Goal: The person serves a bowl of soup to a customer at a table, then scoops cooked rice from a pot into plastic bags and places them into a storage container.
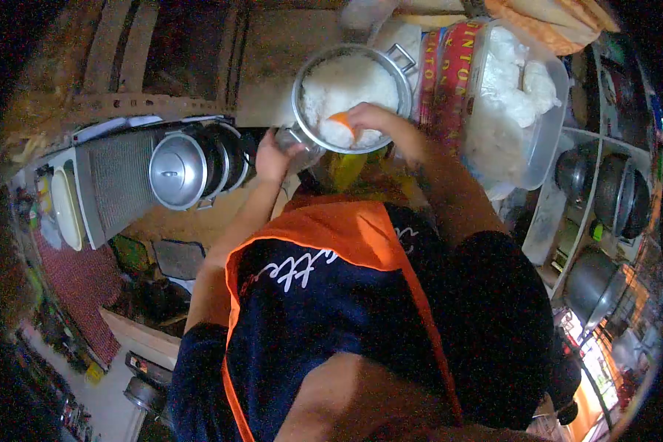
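Observation:
A round metal pot with side handles is filled with what looks like white rice. My right hand reaches in over its near rim, fingers closed on an orange scoop dipped into the white grains. Beside the pot's near left handle, my left hand is closed around a clear container; its fingers are partly hidden. I cannot tell whether that hand also touches the pot.
Right of the pot lie a red printed sack and a clear plastic bin with white bags. Lidded metal pots stand on the left. Shelves with dark pans line the right side.

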Demonstrator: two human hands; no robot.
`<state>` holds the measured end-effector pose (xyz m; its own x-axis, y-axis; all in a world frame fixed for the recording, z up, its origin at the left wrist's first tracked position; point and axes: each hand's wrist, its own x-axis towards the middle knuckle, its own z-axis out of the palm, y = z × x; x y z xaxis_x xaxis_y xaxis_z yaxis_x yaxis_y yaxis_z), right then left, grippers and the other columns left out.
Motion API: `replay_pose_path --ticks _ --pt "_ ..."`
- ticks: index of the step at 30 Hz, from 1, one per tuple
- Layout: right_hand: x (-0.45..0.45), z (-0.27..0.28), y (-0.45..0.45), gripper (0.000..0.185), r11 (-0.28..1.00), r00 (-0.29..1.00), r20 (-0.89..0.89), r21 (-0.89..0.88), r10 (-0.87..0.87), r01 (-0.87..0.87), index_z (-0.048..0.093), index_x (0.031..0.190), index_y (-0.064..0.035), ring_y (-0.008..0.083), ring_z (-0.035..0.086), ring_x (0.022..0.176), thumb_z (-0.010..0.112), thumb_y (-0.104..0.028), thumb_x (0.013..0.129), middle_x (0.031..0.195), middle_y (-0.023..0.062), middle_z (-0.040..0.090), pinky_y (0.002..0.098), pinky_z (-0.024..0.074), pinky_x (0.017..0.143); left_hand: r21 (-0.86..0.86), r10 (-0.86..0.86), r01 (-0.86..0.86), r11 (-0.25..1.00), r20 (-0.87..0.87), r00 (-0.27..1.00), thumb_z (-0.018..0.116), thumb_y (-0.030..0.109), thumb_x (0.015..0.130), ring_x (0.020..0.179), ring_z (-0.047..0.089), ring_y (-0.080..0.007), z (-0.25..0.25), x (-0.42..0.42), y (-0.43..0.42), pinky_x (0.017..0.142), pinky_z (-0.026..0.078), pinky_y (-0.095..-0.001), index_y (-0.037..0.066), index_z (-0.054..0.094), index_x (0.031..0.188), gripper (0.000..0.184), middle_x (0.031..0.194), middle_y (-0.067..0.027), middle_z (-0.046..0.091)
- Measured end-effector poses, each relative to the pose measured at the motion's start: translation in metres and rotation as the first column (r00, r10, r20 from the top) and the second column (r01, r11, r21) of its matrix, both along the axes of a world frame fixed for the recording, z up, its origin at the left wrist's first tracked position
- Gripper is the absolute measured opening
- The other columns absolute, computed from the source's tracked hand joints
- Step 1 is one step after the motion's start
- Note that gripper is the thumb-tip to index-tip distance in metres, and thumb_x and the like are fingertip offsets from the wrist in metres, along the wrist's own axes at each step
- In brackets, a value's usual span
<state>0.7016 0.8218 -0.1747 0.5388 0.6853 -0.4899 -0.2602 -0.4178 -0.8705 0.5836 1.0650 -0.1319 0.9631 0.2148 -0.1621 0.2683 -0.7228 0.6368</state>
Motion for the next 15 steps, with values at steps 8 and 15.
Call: replay_pose_path --ticks 8,15 --pt "-0.015 0.049 -0.055 0.007 0.725 0.809 -0.453 0.401 -0.376 0.561 0.054 0.067 -0.0072 0.0059 0.037 0.049 0.051 -0.013 0.068 0.056 -0.0028 0.042 0.0209 0.0296 0.043 -0.379 0.185 -0.111 0.919 0.164 0.969 0.058 0.010 0.070 0.068 0.053 -0.0136 0.102 0.046 0.015 0.062 0.041 -0.0251 0.000 0.059 0.083 0.016 0.074 -0.0077 0.059" --pt "-0.025 0.147 -0.081 0.009 0.734 0.835 -0.307 0.401 -0.456 0.548 0.047 0.066 -0.0090 0.0065 0.037 0.045 0.049 -0.015 0.072 0.056 -0.0024 0.041 0.0212 0.0271 0.040 -0.258 -0.111 0.153 0.954 0.170 0.979 0.058 0.024 0.075 0.072 0.053 -0.0134 0.164 0.102 -0.050 0.065 0.041 -0.0268 0.000 0.060 0.089 0.027 0.080 -0.0067 0.060"
